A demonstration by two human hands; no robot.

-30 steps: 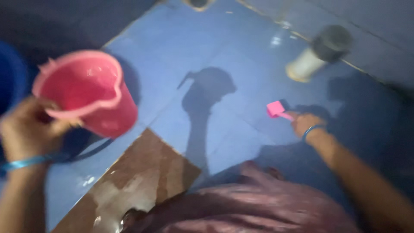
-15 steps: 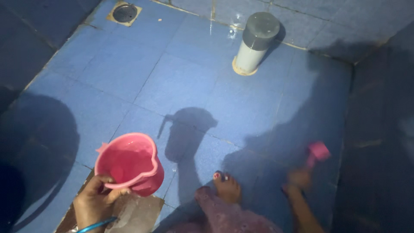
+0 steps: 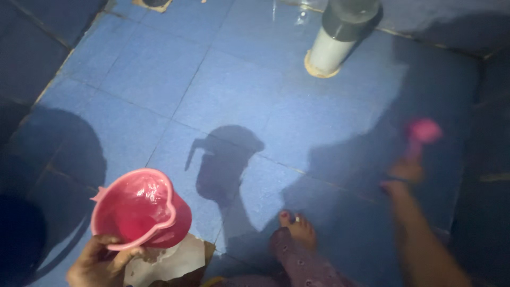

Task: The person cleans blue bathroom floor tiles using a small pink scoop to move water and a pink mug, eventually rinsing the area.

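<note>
a: the left hand (image 3: pixel 98 260) is gripping the pink jug (image 3: pixel 139 210) by its rim, low over the wet blue floor (image 3: pixel 223 90).

b: keeping it level helps. the right hand (image 3: pixel 406 171) is clutching a blurred pink brush (image 3: pixel 422 132).

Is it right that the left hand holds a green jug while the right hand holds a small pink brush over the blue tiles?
Not quite. The head view shows the jug in the left hand is pink, not green. The right hand does hold a small pink brush over the blue tiles.
</note>
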